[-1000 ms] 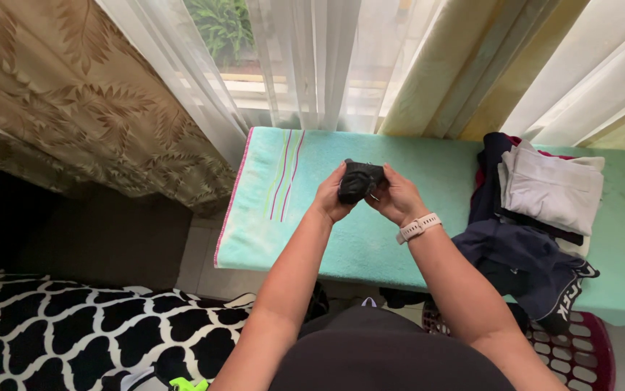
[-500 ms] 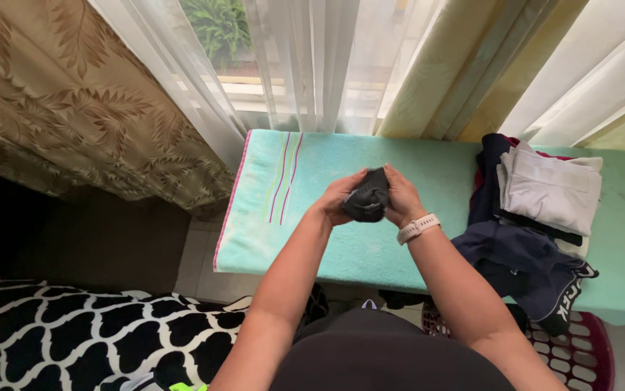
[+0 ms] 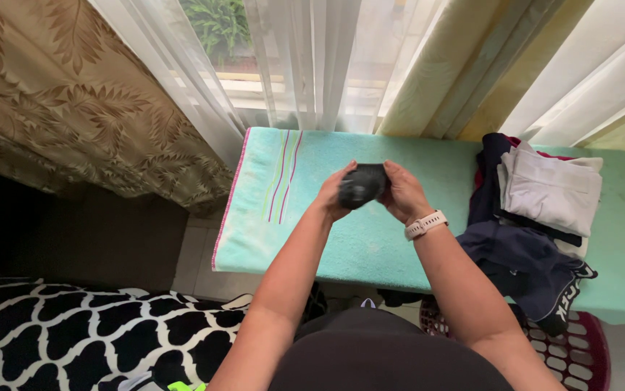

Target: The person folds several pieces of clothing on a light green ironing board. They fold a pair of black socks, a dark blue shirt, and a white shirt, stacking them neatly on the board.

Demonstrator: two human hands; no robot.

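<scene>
- My left hand (image 3: 334,194) and right hand (image 3: 399,190): fingers curled and clenched from both sides on one dark rolled bundle of cloth (image 3: 360,185), thumbs on top.
- Bundle: held in the air between my palms, above the left half of the towel (image 3: 291,217), not touching it.
- White watch (image 3: 425,224): on my right wrist.
- Towel: turquoise, striped near its left edge, spread over the bench.
- Folded pale garment (image 3: 550,190): on a dark pile of clothes (image 3: 526,257) at the right end, well apart from my hands.
- Red basket (image 3: 580,355): below the front right corner.
- Curtains (image 3: 95,101): behind the back edge.
</scene>
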